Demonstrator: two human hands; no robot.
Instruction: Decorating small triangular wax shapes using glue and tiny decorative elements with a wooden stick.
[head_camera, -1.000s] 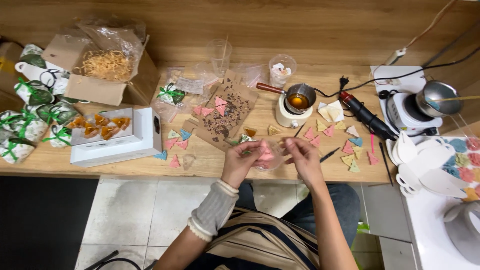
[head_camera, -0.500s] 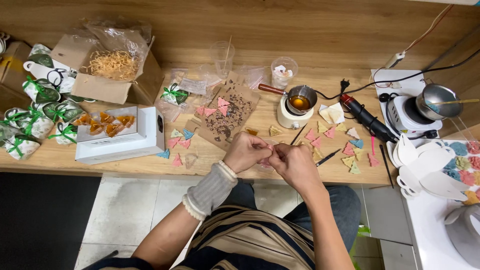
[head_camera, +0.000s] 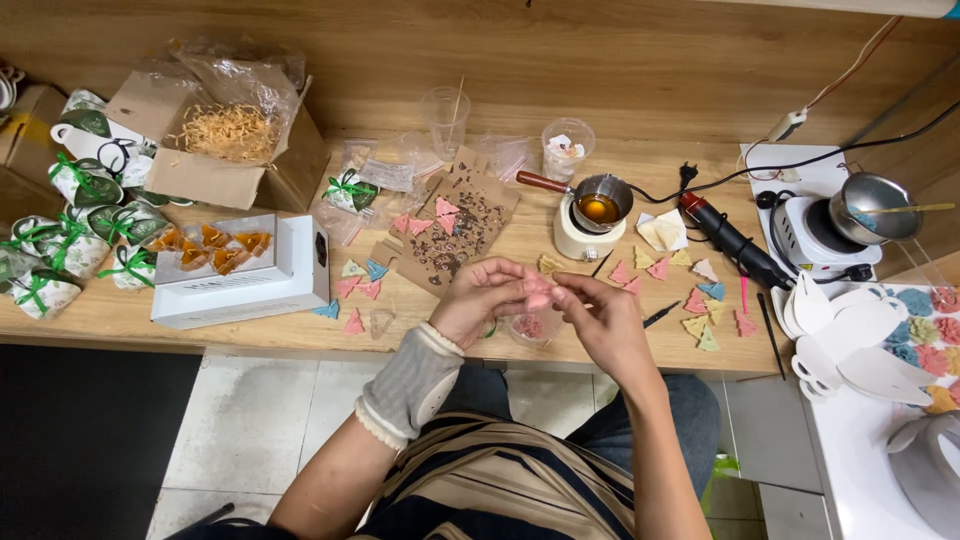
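Note:
My left hand (head_camera: 482, 298) and my right hand (head_camera: 597, 317) meet over the front edge of the wooden table (head_camera: 250, 335). Together their fingertips pinch a small pink piece (head_camera: 540, 293). Just below it stands a small clear cup (head_camera: 530, 328) with something pink inside. A grey knitted sleeve covers my left wrist. Small triangular pieces in pink, blue and yellow (head_camera: 700, 315) lie scattered on the table on both sides of my hands.
A small pot of amber liquid (head_camera: 598, 207) sits on a white warmer. A black corded tool (head_camera: 735, 245), an electric hotplate with a metal pot (head_camera: 850, 225), a white box with orange pieces (head_camera: 240, 270), a carton of straw filling (head_camera: 225, 135) and green-ribboned packets (head_camera: 60, 235) surround the work spot.
My hands have come closer together and now both pinch the pink piece. The view has shifted slightly.

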